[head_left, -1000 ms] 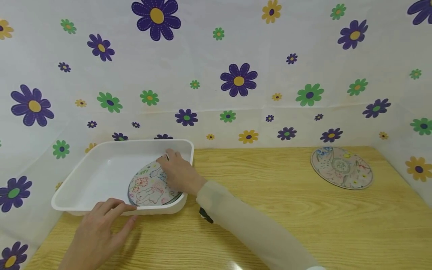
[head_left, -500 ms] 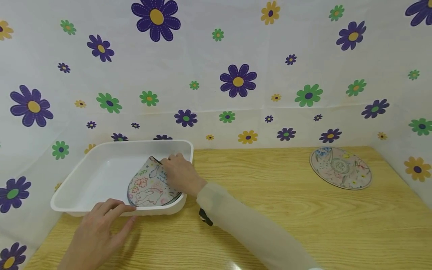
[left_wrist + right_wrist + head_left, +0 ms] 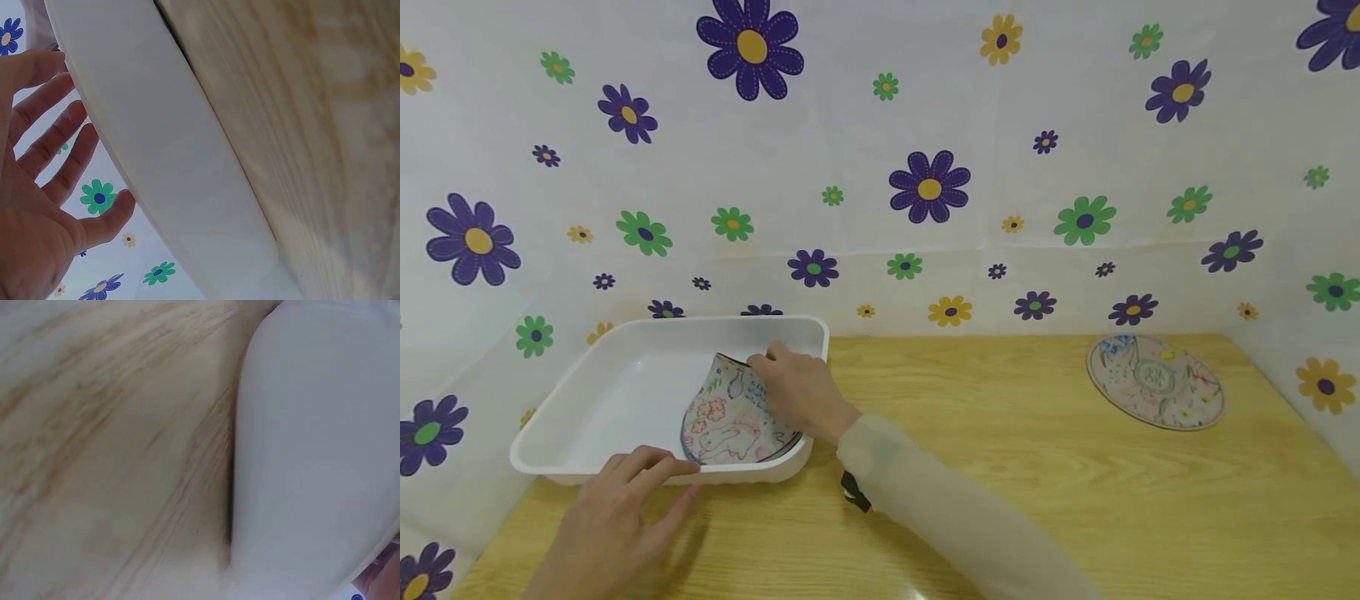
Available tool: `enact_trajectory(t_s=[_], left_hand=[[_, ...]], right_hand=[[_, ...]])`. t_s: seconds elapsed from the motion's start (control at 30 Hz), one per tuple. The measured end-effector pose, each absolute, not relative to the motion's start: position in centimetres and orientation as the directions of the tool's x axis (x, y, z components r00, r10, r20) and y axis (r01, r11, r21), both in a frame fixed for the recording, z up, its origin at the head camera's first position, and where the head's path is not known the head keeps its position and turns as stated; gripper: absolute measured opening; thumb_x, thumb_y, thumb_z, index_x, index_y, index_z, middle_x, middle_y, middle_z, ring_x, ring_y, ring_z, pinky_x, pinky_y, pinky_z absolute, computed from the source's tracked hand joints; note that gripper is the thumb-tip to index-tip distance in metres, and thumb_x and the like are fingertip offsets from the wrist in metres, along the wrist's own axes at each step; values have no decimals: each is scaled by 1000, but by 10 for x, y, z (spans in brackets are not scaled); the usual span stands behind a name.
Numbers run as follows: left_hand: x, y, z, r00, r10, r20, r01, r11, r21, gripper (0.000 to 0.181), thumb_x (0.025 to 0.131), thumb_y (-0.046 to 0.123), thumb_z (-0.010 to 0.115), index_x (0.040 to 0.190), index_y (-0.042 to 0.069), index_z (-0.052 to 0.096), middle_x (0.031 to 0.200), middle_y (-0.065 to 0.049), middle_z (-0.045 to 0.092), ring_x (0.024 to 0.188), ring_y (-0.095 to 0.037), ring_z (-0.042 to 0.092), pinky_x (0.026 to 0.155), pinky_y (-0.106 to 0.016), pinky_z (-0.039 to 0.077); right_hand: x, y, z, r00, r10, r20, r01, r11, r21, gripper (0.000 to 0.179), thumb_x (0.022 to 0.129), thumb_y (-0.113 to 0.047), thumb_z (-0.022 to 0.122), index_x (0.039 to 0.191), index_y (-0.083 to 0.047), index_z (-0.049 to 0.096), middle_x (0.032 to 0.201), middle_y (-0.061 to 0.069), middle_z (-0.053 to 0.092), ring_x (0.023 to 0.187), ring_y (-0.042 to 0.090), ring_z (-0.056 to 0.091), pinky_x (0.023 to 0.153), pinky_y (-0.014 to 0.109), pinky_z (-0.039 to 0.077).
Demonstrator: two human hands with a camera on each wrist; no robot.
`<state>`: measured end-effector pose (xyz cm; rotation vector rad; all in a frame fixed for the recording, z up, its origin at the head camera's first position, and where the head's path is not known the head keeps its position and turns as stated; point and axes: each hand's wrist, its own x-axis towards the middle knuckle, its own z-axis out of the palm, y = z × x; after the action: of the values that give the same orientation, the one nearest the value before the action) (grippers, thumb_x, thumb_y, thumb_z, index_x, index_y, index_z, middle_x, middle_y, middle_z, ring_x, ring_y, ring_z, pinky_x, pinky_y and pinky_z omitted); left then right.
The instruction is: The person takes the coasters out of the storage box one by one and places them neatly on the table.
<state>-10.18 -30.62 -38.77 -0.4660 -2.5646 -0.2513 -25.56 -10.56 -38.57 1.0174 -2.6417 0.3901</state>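
Note:
A white rectangular plastic basin [image 3: 625, 400] sits on the left of the table. In its right half lies a thin round mat [image 3: 730, 417] printed with a rabbit and flowers, its far edge bent up into a point. My right hand [image 3: 801, 387] reaches over the basin's right side and grips that edge with curled fingers, which hide part of the mat. At the basin's near rim, my left hand [image 3: 617, 508] rests its fingertips, fingers loosely spread. In the left wrist view the left hand [image 3: 50, 156] is seen along the basin's outer wall [image 3: 169, 137].
A second round mat [image 3: 1153, 379], pink with flowers, lies flat at the back right of the wooden table [image 3: 970, 433]. White cloth [image 3: 850, 133] with purple, green and yellow flowers stands behind and at both sides. The basin's wall [image 3: 312, 456] fills the right wrist view's right half.
My right hand's fingers have curled in around the mat's far edge, and that edge has bent up to a point that shifted left. The left hand stays at the rim.

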Motion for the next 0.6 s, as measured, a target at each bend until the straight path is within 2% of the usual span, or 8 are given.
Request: enact_trajectory(t_s=[0.17, 0.3, 0.43, 0.53, 0.6], left_hand=[[-101, -306, -389, -814, 268, 515, 366, 926, 96, 29, 72, 17, 90, 97, 21, 75, 96, 3, 68, 85, -21, 64, 73, -49, 57], [-100, -307, -390, -815, 264, 516, 366, 925, 104, 29, 73, 17, 90, 97, 21, 75, 97, 2, 69, 86, -23, 65, 73, -51, 56], [-100, -308, -391, -802, 270, 533, 376, 921, 100, 30, 71, 17, 90, 96, 22, 75, 96, 5, 68, 86, -21, 64, 72, -48, 55], [-101, -308, -392, -789, 277, 548, 387, 918, 92, 30, 70, 16, 90, 96, 22, 75, 95, 6, 67, 84, -19, 63, 70, -43, 55], [-101, -308, -392, -784, 281, 554, 391, 916, 89, 30, 70, 16, 90, 96, 21, 75, 94, 6, 67, 82, -18, 61, 68, -41, 55]], right_hand=[[-251, -106, -381, -682, -598, 421, -704, 693, -156, 32, 100, -12, 62, 131, -18, 67, 108, 0, 70, 77, 5, 61, 62, 16, 53], [-247, -105, -372, -677, -579, 454, -715, 662, -224, 35, 97, -8, 63, 131, -16, 68, 110, 0, 73, 85, 6, 67, 68, 13, 53], [-244, -103, -363, -690, -535, 487, -717, 594, -364, 31, 98, -5, 60, 126, -12, 71, 111, 2, 75, 96, 10, 72, 79, 11, 54], [-243, -100, -359, -720, -498, 484, -694, 507, -510, 29, 100, -2, 55, 123, -9, 73, 116, 4, 76, 105, 12, 71, 88, 13, 52], [-243, -98, -356, -745, -475, 468, -663, 454, -595, 30, 100, -1, 54, 122, -8, 73, 119, 6, 75, 100, 10, 71, 82, 11, 52]])
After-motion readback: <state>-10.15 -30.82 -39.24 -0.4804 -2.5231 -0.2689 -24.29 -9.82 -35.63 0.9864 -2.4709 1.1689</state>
